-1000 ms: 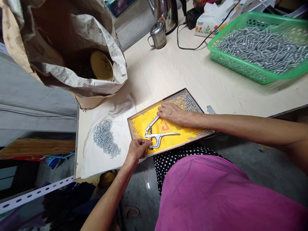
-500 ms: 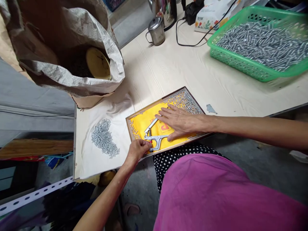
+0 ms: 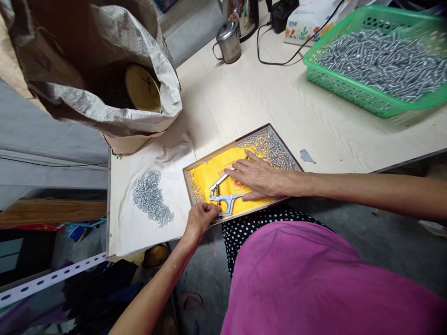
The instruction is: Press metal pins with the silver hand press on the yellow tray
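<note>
Silver snap-press pliers (image 3: 226,200), with a coil spring and a small red part near the jaw, lie in a shallow tray (image 3: 213,160) lined with yellow. My right hand (image 3: 260,176) spans the splayed handles, its fingers stretched over the upper lever and its thumb by the lower handle. At the jaw, my left hand (image 3: 200,218) has thumb and forefinger pinched together; whatever they hold is hidden. Small metal pins (image 3: 268,146) fill the tray's far right corner, and more line its left edge. To the left, a heap of similar pins (image 3: 152,197) lies on white cloth (image 3: 131,237).
A green basket (image 3: 349,86) full of metal pieces stands at the back right. An open woven sack (image 3: 167,88) holding a yellow tub (image 3: 141,88) is at the left. Behind are a metal mug (image 3: 228,46), a black cord (image 3: 275,63) and a flowered box (image 3: 307,23).
My right hand's thumb and fingers have shifted slightly at the pliers' handles. The left hand stays pinched at the jaw. The whole view has shifted a little.
</note>
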### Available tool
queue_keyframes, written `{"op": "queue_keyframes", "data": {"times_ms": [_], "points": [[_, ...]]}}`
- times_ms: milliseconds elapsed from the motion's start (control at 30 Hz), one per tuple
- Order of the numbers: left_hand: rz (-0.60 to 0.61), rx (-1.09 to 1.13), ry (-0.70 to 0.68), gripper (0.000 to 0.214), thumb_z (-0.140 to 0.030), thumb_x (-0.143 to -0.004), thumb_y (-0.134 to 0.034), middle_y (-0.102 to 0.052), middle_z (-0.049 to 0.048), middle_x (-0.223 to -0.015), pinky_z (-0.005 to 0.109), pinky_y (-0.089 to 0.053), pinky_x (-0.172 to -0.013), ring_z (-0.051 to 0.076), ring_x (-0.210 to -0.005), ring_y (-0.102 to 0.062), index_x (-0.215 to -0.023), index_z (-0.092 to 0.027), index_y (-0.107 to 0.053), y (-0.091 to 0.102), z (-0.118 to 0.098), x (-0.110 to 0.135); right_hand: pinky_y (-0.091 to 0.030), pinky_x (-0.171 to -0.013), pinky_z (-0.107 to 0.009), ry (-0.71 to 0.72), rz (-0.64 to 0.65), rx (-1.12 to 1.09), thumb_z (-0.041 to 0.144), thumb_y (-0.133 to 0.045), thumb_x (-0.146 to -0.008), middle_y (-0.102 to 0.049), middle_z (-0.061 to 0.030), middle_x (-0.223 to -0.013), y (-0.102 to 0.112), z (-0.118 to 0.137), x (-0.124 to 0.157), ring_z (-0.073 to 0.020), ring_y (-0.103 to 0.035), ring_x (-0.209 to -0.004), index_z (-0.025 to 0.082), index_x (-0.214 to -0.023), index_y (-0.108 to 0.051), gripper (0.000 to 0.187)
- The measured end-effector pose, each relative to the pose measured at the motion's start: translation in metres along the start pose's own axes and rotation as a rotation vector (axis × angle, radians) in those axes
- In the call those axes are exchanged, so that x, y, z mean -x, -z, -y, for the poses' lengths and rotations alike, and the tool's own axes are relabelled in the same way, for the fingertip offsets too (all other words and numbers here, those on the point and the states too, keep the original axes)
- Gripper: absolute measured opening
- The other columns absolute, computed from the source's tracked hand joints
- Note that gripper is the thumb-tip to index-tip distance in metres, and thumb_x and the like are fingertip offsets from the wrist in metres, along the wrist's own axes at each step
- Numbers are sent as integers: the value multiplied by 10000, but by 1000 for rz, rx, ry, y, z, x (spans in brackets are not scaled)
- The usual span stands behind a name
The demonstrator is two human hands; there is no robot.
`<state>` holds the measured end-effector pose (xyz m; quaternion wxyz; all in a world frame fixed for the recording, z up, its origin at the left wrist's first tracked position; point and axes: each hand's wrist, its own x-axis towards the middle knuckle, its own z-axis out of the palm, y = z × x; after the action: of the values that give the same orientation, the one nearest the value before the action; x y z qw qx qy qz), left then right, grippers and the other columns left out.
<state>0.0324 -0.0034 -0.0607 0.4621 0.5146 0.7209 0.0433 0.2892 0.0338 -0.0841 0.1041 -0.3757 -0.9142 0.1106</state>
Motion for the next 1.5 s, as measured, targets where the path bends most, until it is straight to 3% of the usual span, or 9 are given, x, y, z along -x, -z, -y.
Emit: {"op": "queue_keyframes", "data": {"times_ms": [233,367,533,667,867,1033,1200,1367,1500], "points": [[2,7,-17,417,-561,-653,-708,-511,-26,-476,231,-257,-458,91,-444,-391,-556,-170,-601,-1,6,-4,-198,-1141,-599,-4,-3,-3,440,-695,-864,-609,-168,-1292,-1,3,1,-318,-521,-1200,125,-1480,-374,762],[-34,-123,-92,353,-472,-778,-648,-553,-8,-524,247,-350,-493,123,-487,-473,-596,-172,-619,0,3,5,-258,-1092,-561,1,-20,-5,396,-691,-884,-637,-151,-1254,-8,5,3,-302,-538,-1171,131,-1483,-362,734],[-313,-435,-570,219,-346,-857,-672,-666,113,-1092,387,-534,-863,258,-994,-643,-1000,-180,-663,-12,-20,16,-297,-1036,-511,33,-23,-17,366,-675,-908,-642,-157,-1249,-11,8,1,-300,-537,-1172,129,-1475,-367,687],[-220,-685,-855,572,-310,-824,-734,-500,178,-1430,542,-447,-1050,352,-1300,-477,-1324,-181,-488,-22,-40,-7,-311,-1018,-486,25,-21,-41,328,-670,-906,-615,-172,-1310,-5,10,-3,-294,-525,-1189,117,-1453,-375,657],[-127,-836,-851,666,-371,-873,-676,-569,156,-1261,489,-484,-979,320,-1138,-534,-1427,-141,-389,-21,-46,-30,-362,-973,-436,-56,-35,-30,460,-769,-803,-569,-197,-1338,-3,4,6,-315,-511,-1160,54,-1442,-373,854],[-188,-843,-849,483,-374,-953,-564,-602,142,-1160,456,-487,-943,298,-1078,-541,-1367,-145,-467,-21,-43,-23,-363,-854,-390,-114,-49,85,436,-678,-898,-622,-158,-1123,-9,5,6,-293,-520,-1034,74,-1185,-582,472],[-241,-819,-837,369,-386,-959,-568,-625,100,-1044,427,-500,-885,274,-996,-548,-1264,-180,-546,-23,-36,-25,-315,-819,-376,-53,-16,163,355,-563,-982,-645,-113,-995,-10,6,-8,-262,-508,-982,133,-1000,-647,238],[-244,-759,-826,182,-341,-971,-557,-630,84,-957,393,-498,-835,257,-949,-550,-1062,-198,-621,-24,-33,-27,-318,-806,-358,4,25,165,133,-457,-992,-656,-90,-945,-9,9,-12,-225,-523,-927,142,-976,-651,195],[-231,-743,-805,174,-322,-987,-528,-643,89,-941,386,-495,-834,259,-948,-555,-1005,-187,-637,-26,-33,-24,-336,-808,-359,18,65,147,117,-442,-991,-659,-91,-937,-10,10,-14,-225,-538,-921,143,-965,-651,212]]}}
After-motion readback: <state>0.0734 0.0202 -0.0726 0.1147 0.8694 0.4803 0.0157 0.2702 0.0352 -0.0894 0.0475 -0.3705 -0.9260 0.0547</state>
